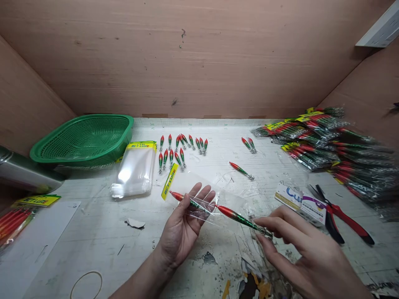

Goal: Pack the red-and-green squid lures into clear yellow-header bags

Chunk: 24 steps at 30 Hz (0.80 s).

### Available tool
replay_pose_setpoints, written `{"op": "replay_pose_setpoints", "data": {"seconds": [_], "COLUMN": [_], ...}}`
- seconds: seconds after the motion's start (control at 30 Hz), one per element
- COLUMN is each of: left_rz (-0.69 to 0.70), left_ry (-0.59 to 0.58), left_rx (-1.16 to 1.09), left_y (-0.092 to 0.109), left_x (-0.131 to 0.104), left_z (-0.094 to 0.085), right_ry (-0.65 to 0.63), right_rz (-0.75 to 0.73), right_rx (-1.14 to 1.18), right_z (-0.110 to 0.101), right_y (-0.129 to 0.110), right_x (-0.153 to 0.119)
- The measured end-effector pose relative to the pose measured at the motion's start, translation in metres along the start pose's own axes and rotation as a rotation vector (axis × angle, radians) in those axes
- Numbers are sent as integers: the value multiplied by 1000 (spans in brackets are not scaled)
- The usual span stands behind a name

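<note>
My left hand (183,224) holds a clear plastic bag (193,182) with a yellow header, its thumb pressed over the bag and the other fingers beneath. Inside the bag lies a red and green fishing lure (177,196), partly covered by the thumb. Between thumb and forefinger, my right hand (296,245) pinches a second fishing lure (237,216) by its hook end. That lure's red tip points left, at the bag's right-hand end; whether it has entered the opening I cannot tell. A loose lure (240,169) lies just beyond the hands.
Several more lures (171,158) lie in rows at the back, with a pair (248,144) further right. A stack of clear bags (135,170) sits beside a green basket (84,141). Filled packs (311,133) are heaped at right, near red-handled pliers (349,222) and cards (313,207). A rubber band (100,276) lies front left.
</note>
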<state>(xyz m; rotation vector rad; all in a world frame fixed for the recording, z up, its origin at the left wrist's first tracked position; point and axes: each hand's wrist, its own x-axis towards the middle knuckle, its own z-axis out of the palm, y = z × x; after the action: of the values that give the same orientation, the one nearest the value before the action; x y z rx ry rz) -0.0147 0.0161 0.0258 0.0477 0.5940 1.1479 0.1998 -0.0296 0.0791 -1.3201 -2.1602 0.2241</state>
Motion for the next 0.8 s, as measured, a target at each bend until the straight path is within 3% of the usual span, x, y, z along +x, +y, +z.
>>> {"op": "replay_pose_setpoints", "data": {"seconds": [0.13,0.37,0.67,0.8], "left_rz": [17,7,-38,-60], "left_ry": [15,-3,-21,-81], "left_rx": [4,8,39,65], "left_y": [-1,-1,-4,-10], "left_x": [0,1,-1,-2], "left_z": [0,-1,-2,-6], "right_ry": [10,65,-12,29], "right_rz": [-32,-3,-74,-69], "right_rx": [-20,-65,-56,-53], "right_z": [-4,14,2,15], "right_y": [1,-4,-2,-9], "right_x": [2,7,8,11]}}
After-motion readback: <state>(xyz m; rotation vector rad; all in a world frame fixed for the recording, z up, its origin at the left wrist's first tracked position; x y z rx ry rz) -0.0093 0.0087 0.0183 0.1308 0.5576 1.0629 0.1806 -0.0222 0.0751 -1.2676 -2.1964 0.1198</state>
